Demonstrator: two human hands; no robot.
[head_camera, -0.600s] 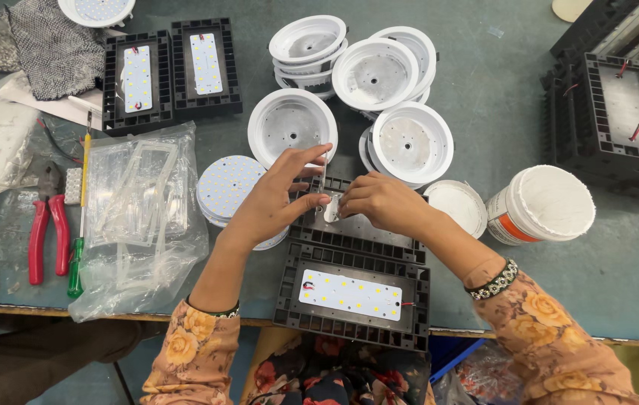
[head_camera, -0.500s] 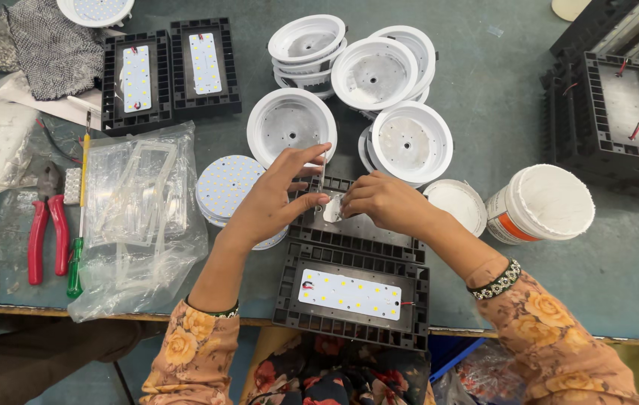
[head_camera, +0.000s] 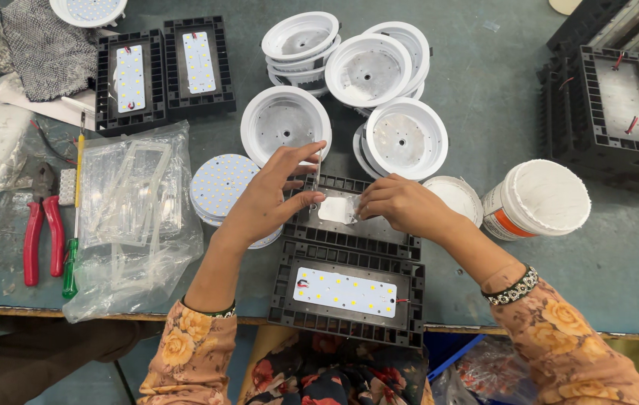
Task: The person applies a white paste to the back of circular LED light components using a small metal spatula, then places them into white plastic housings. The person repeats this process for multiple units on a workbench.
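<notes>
I see my left hand [head_camera: 271, 196] and right hand [head_camera: 397, 205] both pinching a small white sheet [head_camera: 334, 209] (thin and a bit shiny). Each grip is pressed on one edge. The sheet lies over the black tray [head_camera: 349, 229], just behind the lit-panel tray [head_camera: 346, 292].

Bright, even overhead light falling across the table [head_camera: 484, 97], soft shadows lying under the hands, mild glare shining off the plastic bag [head_camera: 136, 217], edges bending slightly, focus staying sharp.

Red pliers [head_camera: 40, 238], green screwdriver [head_camera: 73, 225], white tub [head_camera: 538, 199], plastic bag [head_camera: 136, 217].
</notes>
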